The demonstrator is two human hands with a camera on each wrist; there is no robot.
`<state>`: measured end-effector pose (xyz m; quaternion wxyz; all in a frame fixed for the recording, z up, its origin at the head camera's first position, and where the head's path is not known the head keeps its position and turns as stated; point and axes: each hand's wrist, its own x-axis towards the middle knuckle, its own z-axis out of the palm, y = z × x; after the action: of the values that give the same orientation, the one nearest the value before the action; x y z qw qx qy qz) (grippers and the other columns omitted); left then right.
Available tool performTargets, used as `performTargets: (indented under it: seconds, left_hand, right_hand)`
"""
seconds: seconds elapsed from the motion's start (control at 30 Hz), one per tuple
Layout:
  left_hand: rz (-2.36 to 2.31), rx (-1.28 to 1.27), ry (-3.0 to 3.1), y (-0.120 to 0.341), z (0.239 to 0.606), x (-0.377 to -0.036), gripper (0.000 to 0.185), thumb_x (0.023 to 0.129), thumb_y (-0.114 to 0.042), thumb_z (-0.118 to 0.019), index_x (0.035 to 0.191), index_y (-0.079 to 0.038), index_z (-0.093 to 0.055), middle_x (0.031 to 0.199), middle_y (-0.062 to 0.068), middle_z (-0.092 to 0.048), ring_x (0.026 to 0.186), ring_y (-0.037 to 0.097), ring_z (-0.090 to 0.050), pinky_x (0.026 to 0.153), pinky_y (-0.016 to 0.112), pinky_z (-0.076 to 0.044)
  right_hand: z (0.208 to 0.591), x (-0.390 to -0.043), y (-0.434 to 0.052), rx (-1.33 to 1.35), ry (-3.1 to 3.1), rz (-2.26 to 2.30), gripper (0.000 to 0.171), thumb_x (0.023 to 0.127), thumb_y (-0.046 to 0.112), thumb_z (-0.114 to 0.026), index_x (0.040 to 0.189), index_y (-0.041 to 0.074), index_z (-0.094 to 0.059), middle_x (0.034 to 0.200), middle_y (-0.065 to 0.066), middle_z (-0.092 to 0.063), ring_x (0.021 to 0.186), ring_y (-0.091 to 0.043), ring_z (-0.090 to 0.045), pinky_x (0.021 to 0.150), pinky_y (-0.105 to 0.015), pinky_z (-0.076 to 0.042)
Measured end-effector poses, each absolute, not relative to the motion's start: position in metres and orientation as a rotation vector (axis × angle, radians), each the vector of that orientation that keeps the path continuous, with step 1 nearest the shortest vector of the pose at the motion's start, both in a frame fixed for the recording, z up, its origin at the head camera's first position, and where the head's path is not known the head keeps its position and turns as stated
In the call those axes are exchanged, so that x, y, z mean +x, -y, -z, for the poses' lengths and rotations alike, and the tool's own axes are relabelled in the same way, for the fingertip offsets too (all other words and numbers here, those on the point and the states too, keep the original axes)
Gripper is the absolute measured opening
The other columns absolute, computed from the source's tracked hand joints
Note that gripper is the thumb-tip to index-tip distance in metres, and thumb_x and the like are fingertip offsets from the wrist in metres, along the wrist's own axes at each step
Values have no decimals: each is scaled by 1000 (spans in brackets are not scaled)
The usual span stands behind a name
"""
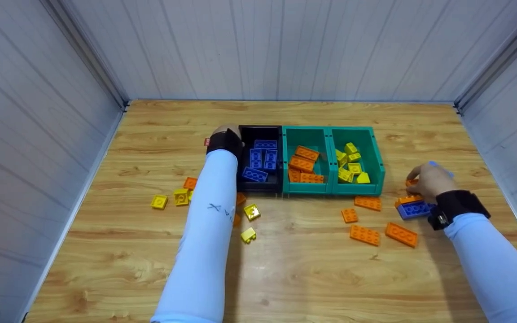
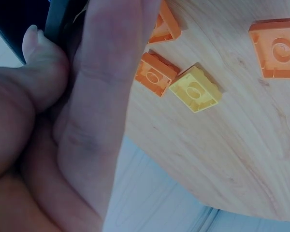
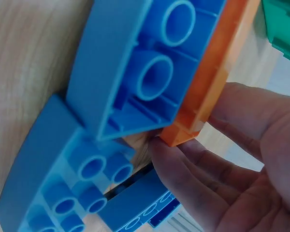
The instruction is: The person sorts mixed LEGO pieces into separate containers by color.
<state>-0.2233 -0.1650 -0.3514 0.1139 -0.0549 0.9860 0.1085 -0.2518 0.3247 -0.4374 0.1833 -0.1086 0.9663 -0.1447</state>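
At the left side of the black bin (image 1: 262, 187), my left hand (image 1: 228, 129) grips the bin's wall; in the left wrist view its thumb (image 2: 46, 65) lies against the dark edge. Several blue bricks (image 1: 255, 174) lie inside that bin. On the right of the table, my right hand (image 1: 433, 180) pinches a small orange brick (image 3: 182, 134) between thumb and fingers. Just in front of the fingertips lie another orange brick (image 1: 407, 200) and a blue brick (image 1: 413, 210). More blue bricks (image 3: 63, 174) show beneath the hand in the right wrist view.
Two green bins (image 1: 308, 188) adjoin the black one, holding orange bricks (image 1: 302, 163) and yellow bricks (image 1: 355, 168). Several loose orange bricks (image 1: 364, 235) lie right of centre. Yellow bricks (image 1: 159, 202) and orange ones lie around the left forearm. Pale panels (image 1: 258, 49) enclose the table.
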Motion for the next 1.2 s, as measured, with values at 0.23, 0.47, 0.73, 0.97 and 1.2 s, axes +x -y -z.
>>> performTargets:
  seconds: [0.23, 0.47, 0.73, 0.97, 1.2]
  left_hand:
    - [-339, -171, -2897, 165, 351, -222, 29, 98, -20, -63, 116, 2, -69, 120, 17, -67, 113, 31, -61, 97, 41, -49]
    - [-316, -157, -2897, 165, 350, -222, 30, 97, -20, -62, 117, 2, -68, 122, 17, -66, 115, 31, -60, 98, 40, -48]
    - [-374, -157, -2943, 166, 350, -220, 26, 94, -17, -65, 110, 2, -71, 118, 17, -68, 114, 32, -61, 97, 40, -48]
    - [-361, -191, -2895, 166, 351, -222, 27, 96, -18, -63, 113, 2, -70, 119, 17, -68, 113, 31, -62, 97, 40, -48]
    - [-401, -212, -2877, 165, 351, -223, 27, 96, -16, -63, 115, 2, -69, 121, 17, -67, 114, 30, -61, 98, 40, -48]
  right_hand:
    - [424, -250, -318, -256, -2766, 551, 39, 93, 14, -65, 124, -9, -59, 106, -32, -62, 82, -36, -61, 69, -45, -51]
    - [389, -249, -294, -338, -2893, 684, 38, 98, 17, -61, 129, -4, -59, 122, -36, -55, 97, -46, -58, 75, -54, -48]
    - [364, -235, -246, -558, -2944, 775, 33, 97, 9, -61, 128, -1, -62, 120, -28, -61, 101, -42, -60, 78, -53, -50]
    - [371, -226, -180, -882, -2898, 718, 30, 93, 8, -68, 122, 1, -67, 116, -20, -63, 99, -35, -58, 81, -49, -50]
    - [389, -220, -118, -1005, -2816, 683, 32, 92, 14, -71, 123, 4, -67, 116, -16, -64, 97, -30, -59, 82, -44, -51]
